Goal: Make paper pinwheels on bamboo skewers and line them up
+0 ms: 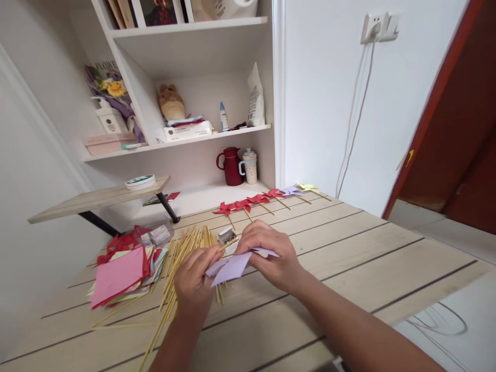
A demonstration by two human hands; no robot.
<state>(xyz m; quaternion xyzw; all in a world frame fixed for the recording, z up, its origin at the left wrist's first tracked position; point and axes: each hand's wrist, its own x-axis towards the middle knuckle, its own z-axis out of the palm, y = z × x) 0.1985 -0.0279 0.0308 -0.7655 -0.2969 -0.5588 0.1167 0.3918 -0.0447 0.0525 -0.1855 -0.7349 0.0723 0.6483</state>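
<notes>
Between my two hands is a lavender piece of paper (232,271), cut and folded like a pinwheel. My right hand (269,253) pinches its right side, with the fingers curled over it. My left hand (198,268) is closed on a thin wooden stick (228,244), whose end pokes out toward the right hand, close above the paper. How stick and paper meet is hidden by the fingers. Just behind the hands is a small open box of pins (227,235). Many loose sticks (186,253) lie in a heap beside and under my left hand.
Square coloured paper sheets (118,276) are stacked at the left, by a clear plastic box (157,233). Red pinwheels (248,203), a lavender one (291,191) and a yellow one (308,187) line the table's back edge. A raised wooden stand (101,196) occupies the back left.
</notes>
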